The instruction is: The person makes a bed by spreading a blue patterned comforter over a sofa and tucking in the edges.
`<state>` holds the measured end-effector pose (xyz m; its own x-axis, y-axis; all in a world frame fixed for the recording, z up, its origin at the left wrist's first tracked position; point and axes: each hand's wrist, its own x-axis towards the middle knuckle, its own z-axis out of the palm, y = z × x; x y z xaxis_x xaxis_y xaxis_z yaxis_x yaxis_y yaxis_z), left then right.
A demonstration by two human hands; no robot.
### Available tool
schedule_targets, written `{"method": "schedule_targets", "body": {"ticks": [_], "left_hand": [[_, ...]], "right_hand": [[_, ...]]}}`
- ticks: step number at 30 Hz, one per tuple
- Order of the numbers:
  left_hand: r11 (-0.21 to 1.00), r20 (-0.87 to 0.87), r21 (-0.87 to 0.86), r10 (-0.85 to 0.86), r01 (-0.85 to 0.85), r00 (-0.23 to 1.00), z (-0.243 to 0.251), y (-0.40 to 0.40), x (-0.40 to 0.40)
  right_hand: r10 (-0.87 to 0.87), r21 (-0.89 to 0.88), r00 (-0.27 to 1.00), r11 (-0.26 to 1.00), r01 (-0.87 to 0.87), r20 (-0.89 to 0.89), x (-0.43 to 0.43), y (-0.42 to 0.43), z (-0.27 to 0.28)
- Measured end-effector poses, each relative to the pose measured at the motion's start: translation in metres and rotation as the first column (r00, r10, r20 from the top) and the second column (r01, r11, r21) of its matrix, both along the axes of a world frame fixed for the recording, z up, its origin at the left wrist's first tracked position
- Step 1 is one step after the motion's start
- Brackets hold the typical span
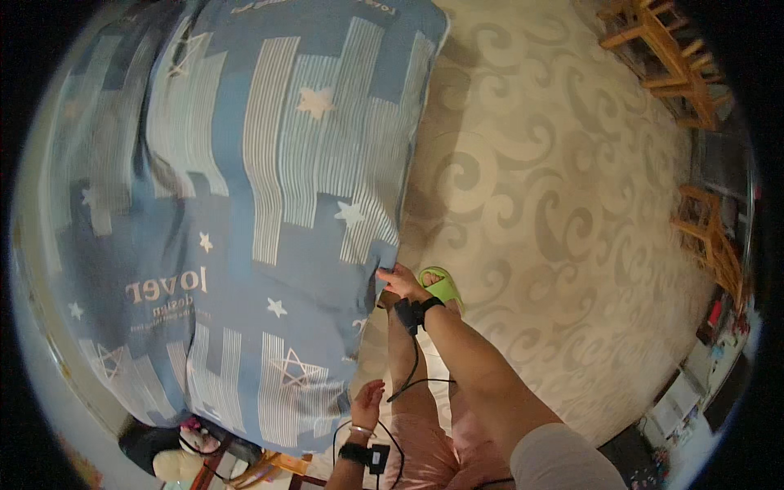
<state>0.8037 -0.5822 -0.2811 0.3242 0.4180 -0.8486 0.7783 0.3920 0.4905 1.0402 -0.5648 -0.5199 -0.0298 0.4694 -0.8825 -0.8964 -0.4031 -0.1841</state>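
Note:
A blue patterned bed cover (245, 288) with stars, striped blocks and printed writing spreads over the bed at the left. At its edge, my right hand (403, 283) pinches the fabric between thumb and fingers. My left hand (369, 398) hangs lower down, close beside the cover's near corner. Its fingers are loosely curled, and no object shows in it. Dark straps with small devices and black cables are on both wrists.
Swirl-patterned flooring (527, 184) extends to the right of the bed. Wooden chairs (674, 61) and another wooden chair (710, 239) stand along the far right. A green slipper (452, 288) is on my foot. Beyond the bed's near end are a plush toy (199, 438) and other items.

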Motion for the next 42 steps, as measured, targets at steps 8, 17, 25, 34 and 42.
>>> {"method": "schedule_targets", "body": {"ticks": [8,17,25,34,42], "left_hand": [[0.963,0.039,-0.072,0.262,-0.259,0.964,-0.01,-0.006,-0.008],[0.902,-0.116,0.355,0.303,-0.245,0.946,0.004,0.003,-0.095],[0.761,-0.328,0.56,0.566,-0.327,0.756,0.089,-0.045,-0.251],[0.493,-0.229,0.857,0.625,-0.149,0.746,0.232,-0.111,-0.418],[0.581,-0.107,0.773,0.516,-0.255,0.85,0.28,-0.145,-0.646]], "right_hand": [[0.514,-0.033,0.705,0.818,-0.574,0.488,0.016,-0.034,-0.038],[0.627,-0.11,0.67,0.757,-0.644,0.398,0.057,-0.079,-0.017],[0.672,-0.134,0.562,0.691,-0.711,0.482,0.052,-0.045,0.17],[0.477,-0.014,0.39,0.647,-0.763,0.787,-0.038,0.039,0.384],[0.331,0.02,0.234,0.541,-0.841,0.914,-0.276,0.019,0.503]]}}
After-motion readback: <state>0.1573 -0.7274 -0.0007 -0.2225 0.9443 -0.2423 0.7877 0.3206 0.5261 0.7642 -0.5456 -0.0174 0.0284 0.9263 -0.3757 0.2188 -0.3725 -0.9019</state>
